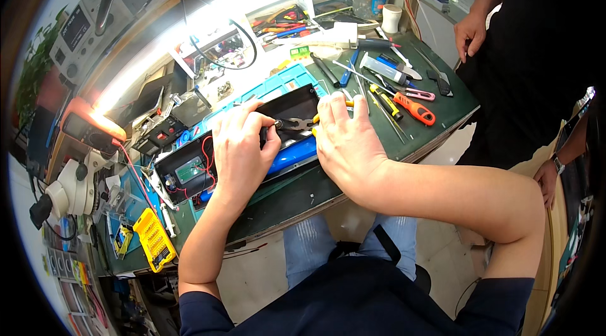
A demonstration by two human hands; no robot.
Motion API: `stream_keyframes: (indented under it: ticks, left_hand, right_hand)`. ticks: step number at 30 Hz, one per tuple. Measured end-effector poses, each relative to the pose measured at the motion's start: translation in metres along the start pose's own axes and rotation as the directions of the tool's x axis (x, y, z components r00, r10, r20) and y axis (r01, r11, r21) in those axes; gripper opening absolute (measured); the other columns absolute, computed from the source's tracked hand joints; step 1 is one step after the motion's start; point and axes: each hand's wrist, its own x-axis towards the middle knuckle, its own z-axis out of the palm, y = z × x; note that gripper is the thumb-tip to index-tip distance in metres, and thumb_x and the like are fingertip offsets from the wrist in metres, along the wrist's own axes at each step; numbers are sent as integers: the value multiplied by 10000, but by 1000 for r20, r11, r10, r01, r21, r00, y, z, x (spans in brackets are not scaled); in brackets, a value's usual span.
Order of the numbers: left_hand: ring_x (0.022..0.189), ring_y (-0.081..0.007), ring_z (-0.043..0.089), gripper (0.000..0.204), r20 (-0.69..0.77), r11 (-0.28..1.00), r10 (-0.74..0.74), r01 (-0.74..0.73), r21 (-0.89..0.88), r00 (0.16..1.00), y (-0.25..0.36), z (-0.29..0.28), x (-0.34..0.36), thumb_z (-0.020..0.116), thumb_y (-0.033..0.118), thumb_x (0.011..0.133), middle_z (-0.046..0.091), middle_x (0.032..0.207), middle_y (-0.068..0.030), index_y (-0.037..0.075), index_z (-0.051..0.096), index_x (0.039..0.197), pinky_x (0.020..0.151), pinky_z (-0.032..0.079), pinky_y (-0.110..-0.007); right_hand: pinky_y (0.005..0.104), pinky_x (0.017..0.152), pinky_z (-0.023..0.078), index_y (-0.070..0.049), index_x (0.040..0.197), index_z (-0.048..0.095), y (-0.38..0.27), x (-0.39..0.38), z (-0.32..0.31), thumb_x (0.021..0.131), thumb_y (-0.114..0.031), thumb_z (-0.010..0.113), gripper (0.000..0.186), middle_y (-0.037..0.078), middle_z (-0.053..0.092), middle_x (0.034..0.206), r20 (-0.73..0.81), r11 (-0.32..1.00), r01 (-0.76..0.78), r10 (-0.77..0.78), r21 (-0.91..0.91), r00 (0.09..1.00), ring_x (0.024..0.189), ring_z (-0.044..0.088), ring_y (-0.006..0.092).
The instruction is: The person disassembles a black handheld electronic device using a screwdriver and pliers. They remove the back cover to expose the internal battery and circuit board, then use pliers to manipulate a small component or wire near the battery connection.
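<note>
A long black opened device (287, 107) lies across a blue work mat (278, 83), with a small green circuit board and red wires (189, 170) at its left end and a blue cylindrical cell (291, 154) along its near side. My left hand (240, 147) presses on the middle of the device, fingers curled. My right hand (344, 134) grips yellow-handled pliers (303, 124), whose metal jaws point left and meet my left fingertips over the device.
An orange-handled cutter (415, 109), screwdrivers, tweezers and a glue tube (385, 69) lie right of the mat. A yellow bit case (153, 238) and microscope (69, 188) stand at the left. Another person in black (524, 52) stands at the bench's right end.
</note>
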Motion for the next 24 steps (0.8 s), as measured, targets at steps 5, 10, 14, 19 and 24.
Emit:
stream_keyframes:
  ticks: [5,10,14,19,24]
  left_hand:
    - [1145,-328,660,139,-4,1000,-4,4,4,1000,-2,1,0,771,94,802,723,1214,-123,60,715,924,1025,442,-458]
    - [1145,-330,657,141,-2,1000,-9,9,5,1000,-1,-1,-1,771,94,803,722,1215,-125,60,718,929,1021,438,-460]
    - [1150,-329,652,145,-5,1000,-9,9,6,1000,-1,0,-1,770,95,803,720,1216,-121,62,716,933,1021,436,-460]
    - [1154,-329,649,148,0,1000,-7,7,2,1000,0,0,0,769,95,802,719,1215,-119,63,713,935,1024,436,-460]
    - [1153,-329,649,145,-2,1000,-3,3,-6,1000,-1,-1,0,768,92,798,719,1214,-117,64,709,928,1031,435,-461]
  right_hand:
    - [493,1018,390,-41,1295,715,14,10,-5,969,-197,580,385,172,564,1411,179,993,-83,67,82,981,1301,473,313]
    - [556,1091,344,-41,1357,696,21,-2,6,971,-244,615,444,179,550,1456,-29,999,34,-35,-42,999,1387,439,351]
    - [518,1106,334,13,1312,699,13,-2,0,973,-194,577,416,218,546,1481,-69,998,48,-45,32,997,1365,458,337]
    - [544,1142,313,-12,1369,680,11,1,0,977,-213,582,452,226,504,1544,-59,998,56,-56,4,997,1430,424,366]
    - [568,1149,290,-40,1391,677,11,8,2,985,-249,587,466,198,463,1574,-59,996,20,-25,-88,998,1447,386,362]
